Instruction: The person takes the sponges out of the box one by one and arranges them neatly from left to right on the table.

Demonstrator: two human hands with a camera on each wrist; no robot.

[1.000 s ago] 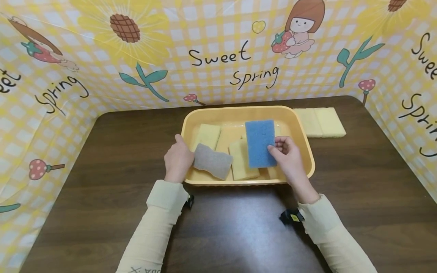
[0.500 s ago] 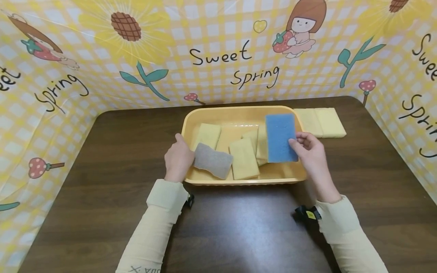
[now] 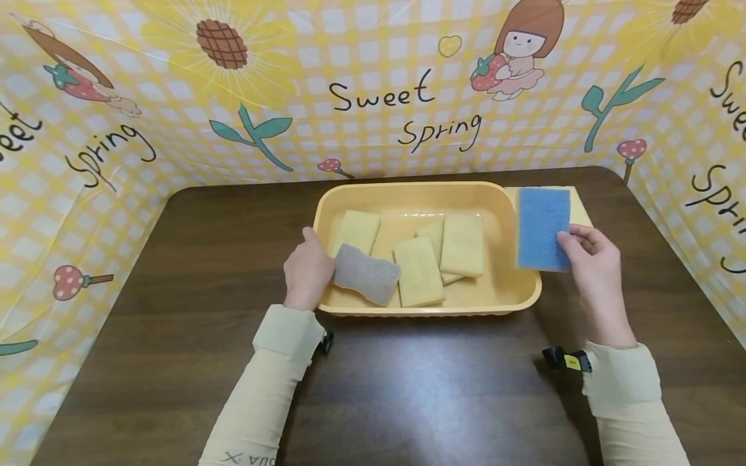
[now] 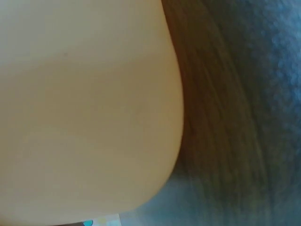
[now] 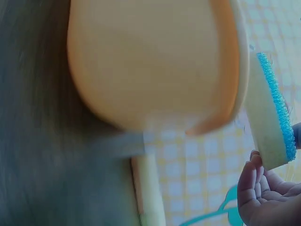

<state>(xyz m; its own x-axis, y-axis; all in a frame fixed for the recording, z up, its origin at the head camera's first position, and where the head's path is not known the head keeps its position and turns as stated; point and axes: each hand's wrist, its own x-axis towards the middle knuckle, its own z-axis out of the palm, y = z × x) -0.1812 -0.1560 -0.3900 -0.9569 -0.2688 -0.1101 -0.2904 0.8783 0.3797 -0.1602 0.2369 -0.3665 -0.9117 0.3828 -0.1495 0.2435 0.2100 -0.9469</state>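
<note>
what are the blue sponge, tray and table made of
Blue sponge: probably foam with a scouring layer, from its rough blue face over a pale block. Tray: likely molded plastic, smooth, softly shiny. Table: maybe wood or laminate, showing dark grain and glare.

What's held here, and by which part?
The right hand pinches the blue-faced sponge by its right edge in the head view. The left hand is at the tray's rim; grip unclear.

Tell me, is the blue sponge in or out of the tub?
Out: the right hand holds the blue sponge up, mostly beyond the tub, to its right.
</note>
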